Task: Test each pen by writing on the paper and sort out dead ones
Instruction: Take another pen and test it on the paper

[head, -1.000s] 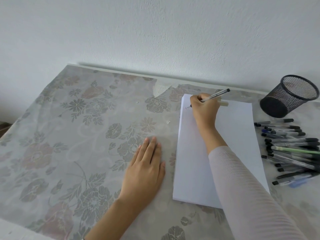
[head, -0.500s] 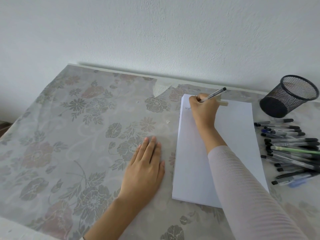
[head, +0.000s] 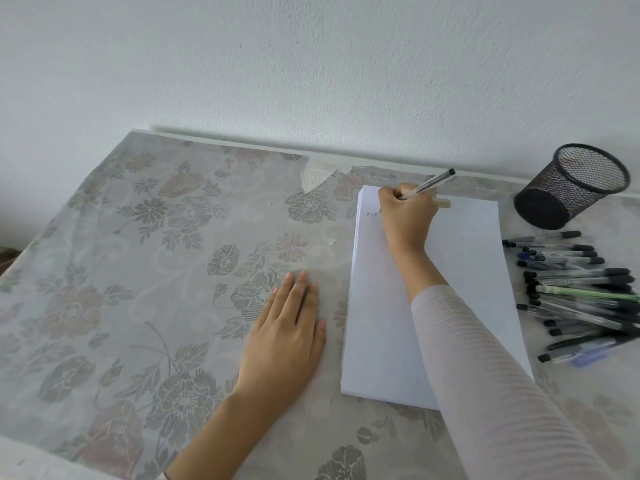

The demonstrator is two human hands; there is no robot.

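Fingers of your right hand (head: 407,216) pinch the clear black-capped pen (head: 429,184), its long axis slanting from the tip at the stack of white paper (head: 460,271) up and right to the cap. Since a second ago, small writing has appeared at the sheet's top-left corner. Your left hand (head: 287,337) stays flat, empty, on the floral-covered table (head: 138,271). Loose pens (head: 581,289) lie right of the paper, near the black mesh cup (head: 571,185).

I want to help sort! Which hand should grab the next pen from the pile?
Probably the right hand. The pile lies just right of the paper, on that hand's side, though it must first put down its pen. The left hand lies flat across the paper from it.
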